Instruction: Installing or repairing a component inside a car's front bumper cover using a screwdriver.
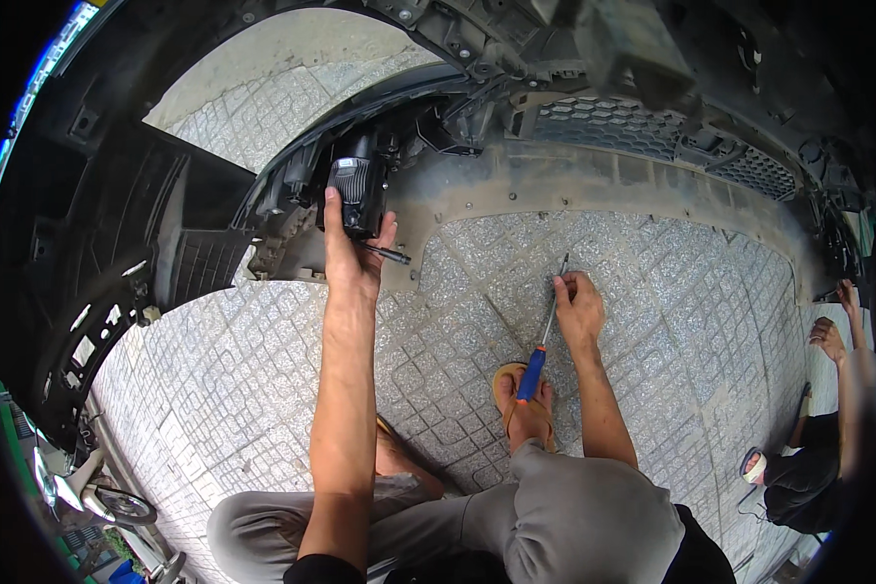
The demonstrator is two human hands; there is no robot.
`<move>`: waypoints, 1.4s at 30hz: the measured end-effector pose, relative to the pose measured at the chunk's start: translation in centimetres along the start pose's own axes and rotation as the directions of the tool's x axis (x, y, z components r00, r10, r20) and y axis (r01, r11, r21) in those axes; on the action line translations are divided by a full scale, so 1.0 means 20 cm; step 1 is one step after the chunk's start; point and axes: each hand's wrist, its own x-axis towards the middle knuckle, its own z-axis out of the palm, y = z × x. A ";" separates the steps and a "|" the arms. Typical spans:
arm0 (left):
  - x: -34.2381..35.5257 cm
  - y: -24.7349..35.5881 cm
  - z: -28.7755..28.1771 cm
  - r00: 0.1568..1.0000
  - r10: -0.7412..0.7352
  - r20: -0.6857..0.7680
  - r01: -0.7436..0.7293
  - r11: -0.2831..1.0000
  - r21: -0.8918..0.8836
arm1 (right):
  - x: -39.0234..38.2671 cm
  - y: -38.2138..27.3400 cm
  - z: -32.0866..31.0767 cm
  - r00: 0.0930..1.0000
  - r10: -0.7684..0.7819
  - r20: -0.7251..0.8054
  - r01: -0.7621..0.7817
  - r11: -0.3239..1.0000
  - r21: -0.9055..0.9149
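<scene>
My left hand [348, 253] is closed round a black lamp unit [352, 190] with a finned back, thumb on its left side and fingers partly hidden beneath. The unit sits against the inside of a black car bumper [516, 175]; whether it is fastened there I cannot tell. A short black cable with a plug [391, 255] sticks out by my fingers. Lower and to the right, my right hand [580, 310] pinches a screwdriver [531, 374] by its thin metal shaft near the tip. Its blue and orange handle points down toward my sandalled foot, and the tip touches nothing.
Honeycomb grille mesh [603, 128] crosses the bumper's far side. Dusty grey paving [652, 331] lies below. At the right edge another person's hand [827, 339] is near the bumper's end. A parked motorbike [97, 492] stands at lower left.
</scene>
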 end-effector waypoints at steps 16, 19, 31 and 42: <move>-0.01 0.00 0.01 1.000 0.021 0.000 -0.021 1.000 0.006 | 0.08 -0.39 0.09 0.965 -0.261 0.037 0.249 0.949 0.195; -0.01 0.01 0.01 0.999 0.029 0.016 -0.029 1.000 -0.011 | 0.03 -0.32 0.11 0.965 -0.261 0.030 0.247 0.940 0.235; -0.02 0.02 0.01 1.000 -0.011 0.017 0.012 0.996 -0.086 | -0.07 -0.16 0.05 0.975 -0.114 0.193 0.071 0.974 0.216; 0.00 0.04 -0.06 0.996 -0.089 0.014 0.089 0.996 0.002 | -0.21 0.02 0.05 0.992 0.114 -0.054 -0.079 0.895 0.440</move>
